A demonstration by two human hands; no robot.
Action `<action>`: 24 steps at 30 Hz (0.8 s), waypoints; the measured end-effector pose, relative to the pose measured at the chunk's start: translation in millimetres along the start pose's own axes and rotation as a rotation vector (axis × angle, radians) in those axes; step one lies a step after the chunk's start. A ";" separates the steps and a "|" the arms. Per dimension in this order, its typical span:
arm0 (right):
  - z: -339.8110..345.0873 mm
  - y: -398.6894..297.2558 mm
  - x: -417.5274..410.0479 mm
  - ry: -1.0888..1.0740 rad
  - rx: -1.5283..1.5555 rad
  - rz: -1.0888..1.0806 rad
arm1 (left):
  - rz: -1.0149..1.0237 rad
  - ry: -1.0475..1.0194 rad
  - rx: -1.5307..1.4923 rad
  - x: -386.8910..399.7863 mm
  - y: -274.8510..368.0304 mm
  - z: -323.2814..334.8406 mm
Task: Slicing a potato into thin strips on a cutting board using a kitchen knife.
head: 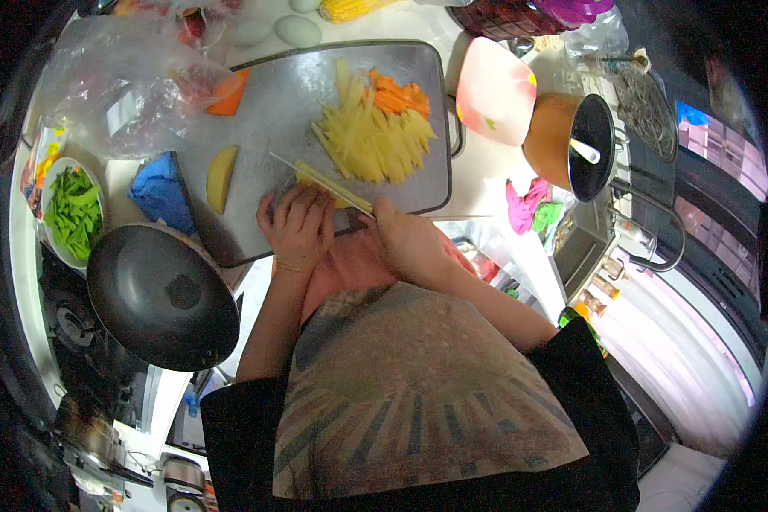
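Note:
On a grey cutting board [262,128], my right hand [409,240] grips a kitchen knife [333,185] whose blade points up and left. My left hand [301,221] presses, fingers bent, on a yellow piece of peeled potato [320,179] beside the blade; part of that piece is hidden by the fingers and knife. Pale yellow strips [377,144] lie in a heap at the board's right, with orange carrot strips [400,93] above them. A potato slab [221,179] rests left of my left hand. A carrot chunk [230,93] sits near the board's upper left edge.
A black wok [163,297] stands at the lower left, below an oval bowl of chopped greens [73,211] and a blue cloth [161,192]. Clear plastic bags [128,96] cover the upper left. Right of the board are a floral plate [496,93] and a pot [553,144]. Eggs [297,32] lie behind.

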State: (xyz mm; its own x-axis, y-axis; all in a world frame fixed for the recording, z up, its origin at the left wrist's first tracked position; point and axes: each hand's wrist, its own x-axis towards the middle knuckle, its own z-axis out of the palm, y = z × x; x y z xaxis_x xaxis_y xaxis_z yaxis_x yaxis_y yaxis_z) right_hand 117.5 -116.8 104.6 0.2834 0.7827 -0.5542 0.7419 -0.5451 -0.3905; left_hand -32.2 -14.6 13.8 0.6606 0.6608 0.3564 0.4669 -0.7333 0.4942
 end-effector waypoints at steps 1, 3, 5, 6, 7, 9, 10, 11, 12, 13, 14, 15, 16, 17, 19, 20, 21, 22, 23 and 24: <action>-3.6 -3.8 0.4 -0.039 -0.035 0.001 | 0.007 -0.008 0.013 -1.8 -1.5 0.2; 0.8 -4.3 1.3 -0.031 -0.064 -0.024 | 0.013 -0.016 0.024 -3.8 -2.3 0.7; 12.3 -3.5 8.5 -0.020 -0.092 -0.046 | 0.006 -0.023 0.026 -4.2 -1.2 0.9; 19.4 -6.1 21.5 -0.017 -0.038 0.002 | 0.007 -0.022 0.025 -3.1 -1.0 0.7; 23.4 -6.4 28.8 -0.013 0.017 0.051 | 0.005 -0.025 0.017 -2.0 -0.3 0.6; 22.2 -1.6 28.6 -0.010 0.061 0.047 | 0.001 -0.028 0.015 -2.2 -0.5 0.6; 21.0 -0.7 28.0 -0.009 0.106 0.043 | 0.012 -0.012 0.019 -3.3 -1.4 1.5; 21.1 0.1 26.8 -0.011 0.106 0.038 | 0.023 0.005 0.022 -4.7 -2.8 1.7; 19.4 2.4 24.7 0.065 0.119 0.051 | 0.019 0.007 0.023 -5.1 -2.4 2.1; 18.3 4.2 22.5 0.142 0.132 0.064 | 0.014 0.012 0.016 -5.7 -1.9 2.5; 17.2 5.9 19.9 0.140 0.129 0.062 | 0.008 0.016 0.008 -6.1 -1.6 3.0; 12.8 3.6 15.7 0.111 0.119 0.073 | 0.006 0.016 0.006 -7.0 -1.3 2.4; 10.6 1.9 11.9 0.083 0.109 0.085 | -0.006 0.014 0.004 -7.6 -1.7 1.7; 13.1 2.8 8.4 0.081 0.108 0.086 | -0.018 0.012 0.003 -8.3 -2.0 0.7; 14.3 4.7 4.7 0.062 0.005 0.038 | -0.008 0.016 0.005 -6.7 -1.9 1.2; 14.2 5.9 3.5 0.065 0.003 0.041 | -0.001 0.017 0.013 -6.0 -1.4 1.3; 10.8 2.5 3.8 0.032 -0.005 0.059 | 0.000 0.017 0.011 -5.6 -1.1 0.6; 9.0 0.0 3.9 -0.001 -0.014 0.077 | 0.002 0.010 0.025 -5.3 -1.0 -0.3; 9.3 -1.2 3.5 -0.002 -0.013 0.077 | 0.004 0.003 0.039 -5.0 -1.0 -0.8; 9.0 -2.3 2.8 0.001 -0.006 0.062 | 0.005 0.003 0.040 -4.6 -1.0 -0.8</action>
State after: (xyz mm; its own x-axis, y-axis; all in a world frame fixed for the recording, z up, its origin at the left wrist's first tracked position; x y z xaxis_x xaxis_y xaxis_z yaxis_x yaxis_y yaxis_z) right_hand 111.1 -116.0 97.3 0.3296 0.7476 -0.5766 0.7262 -0.5910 -0.3513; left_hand -36.1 -16.7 12.3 0.6611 0.6577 0.3610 0.4868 -0.7421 0.4607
